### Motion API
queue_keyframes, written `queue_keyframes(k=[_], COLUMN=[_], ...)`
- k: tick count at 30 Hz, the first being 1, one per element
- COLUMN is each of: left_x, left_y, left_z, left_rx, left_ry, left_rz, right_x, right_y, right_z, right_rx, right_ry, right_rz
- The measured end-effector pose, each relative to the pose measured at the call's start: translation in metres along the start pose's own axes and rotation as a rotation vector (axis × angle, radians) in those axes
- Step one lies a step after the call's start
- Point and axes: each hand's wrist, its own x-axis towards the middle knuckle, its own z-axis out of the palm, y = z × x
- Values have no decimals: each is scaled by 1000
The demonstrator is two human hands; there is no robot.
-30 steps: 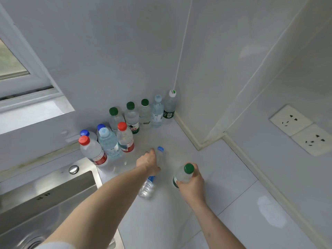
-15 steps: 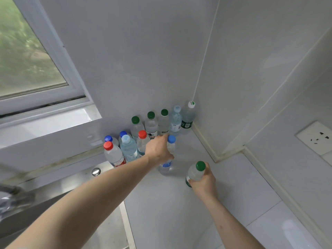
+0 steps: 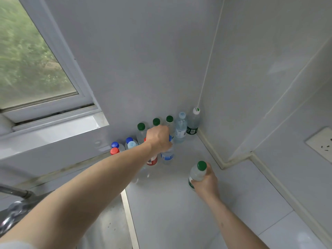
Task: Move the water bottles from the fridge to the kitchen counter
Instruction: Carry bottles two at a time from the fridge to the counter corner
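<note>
Two bottles in hand right now. The left hand [image 3: 159,139] is curled over the top of a blue-capped bottle [image 3: 167,154], setting it upright at 12 o'clock beside the cluster of bottles [image 3: 180,125] in the corner, probably to keep them packed tight against the wall. The right hand [image 3: 206,182] is wrapped round a green-capped bottle [image 3: 197,172] at 2 o'clock, tilted, looks like it's waiting its turn. Pale grey counter [image 3: 170,203], smooth and glossy, so bottles should stand fine. Sink [image 3: 111,223] at 8 o'clock, window [image 3: 30,60] at 10, wall socket [image 3: 321,141] at 3.
</note>
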Motion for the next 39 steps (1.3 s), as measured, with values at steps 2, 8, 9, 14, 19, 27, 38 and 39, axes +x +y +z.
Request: queue_keyframes(k=[2,8,9,14,19,27,38,39], left_x=[2,6,5,3,-1,-18,-25,-27], left_y=[-3,-15,-15,-14,-15,-26,-17,-16], left_z=[-6,-15,-15,-12,-17,-17,-17,-17], left_rx=[45,86,87,90,128,206,189,192], left_ry=[-1,-17,-15,2,30,51,-34,-41], left_rz=[-2,-34,-36,-35,19,90,57,54], right_x=[3,16,19,38,59,88,103,105], right_y=[-1,-6,-7,-20,-38,-68,-91,-89], right_z=[2,11,12,25,40,69,86,84], right_rx=[3,12,7,-25,-48,-57,17,0], right_ry=[-5,-10,-12,-14,-47,-40,-146,-157], right_rz=[-4,-32,-37,-51,-44,-54,-226,-215])
